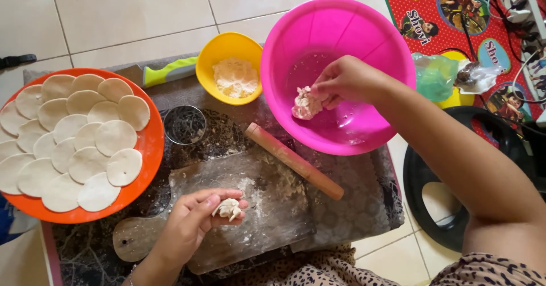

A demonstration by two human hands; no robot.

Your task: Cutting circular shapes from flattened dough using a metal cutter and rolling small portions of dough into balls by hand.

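Tiled floor (pixel 131 13), floured board (pixel 256 206); each hand's grip closed on dough.

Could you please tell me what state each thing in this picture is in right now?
Left hand: closed on a small dough piece.
Right hand: in the pink bowl, pinching the dough lump.
Yellow bowl: holds flour.
Orange plate: covered with flat dough rounds.
Rolling pin: lying untouched across the floured board.
Round cutter: resting beside the plate.
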